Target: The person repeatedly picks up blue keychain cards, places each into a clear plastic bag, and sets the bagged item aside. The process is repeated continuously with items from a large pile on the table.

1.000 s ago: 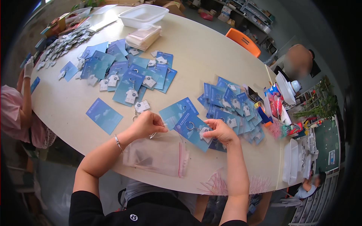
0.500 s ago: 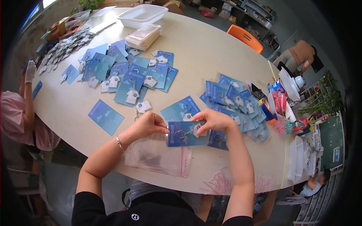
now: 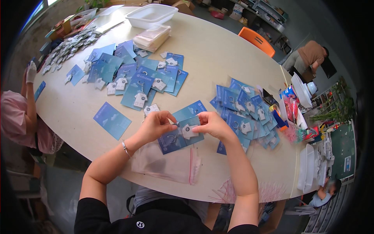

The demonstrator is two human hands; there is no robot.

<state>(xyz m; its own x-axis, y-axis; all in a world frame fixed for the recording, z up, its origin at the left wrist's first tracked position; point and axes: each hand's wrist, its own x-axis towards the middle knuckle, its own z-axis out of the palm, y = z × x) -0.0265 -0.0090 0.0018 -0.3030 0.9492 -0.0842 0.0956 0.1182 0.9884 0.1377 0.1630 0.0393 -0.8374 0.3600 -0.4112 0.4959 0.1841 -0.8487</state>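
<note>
Both hands pinch a blue keychain card point(image 3: 171, 143) above the near side of the table. A white shirt-shaped keychain with a metal ring lies against the card. My left hand point(image 3: 157, 125) grips its upper left edge, and my right hand point(image 3: 213, 124) has thumb and fingers at the right edge by the shirt charm. Behind the hands, another blue card point(image 3: 193, 108) lies partly covered. Just past my left hand rests a white shirt charm point(image 3: 151, 109). Below the held card are clear zip bags point(image 3: 163, 167), flat on the table.
A blue card point(image 3: 112, 121) lies at left. Keychain card piles point(image 3: 134, 91) spread beyond it, with another pile point(image 3: 245, 113) at right. Stacked clear bags point(image 3: 152, 38) and a white tray point(image 3: 152, 15) stand far back. At left, a gloved co-worker's hand point(image 3: 31, 72) is at the table edge.
The held card has shifted left and tilted, its right end now higher. My right hand has moved left with it, closer to my left hand.
</note>
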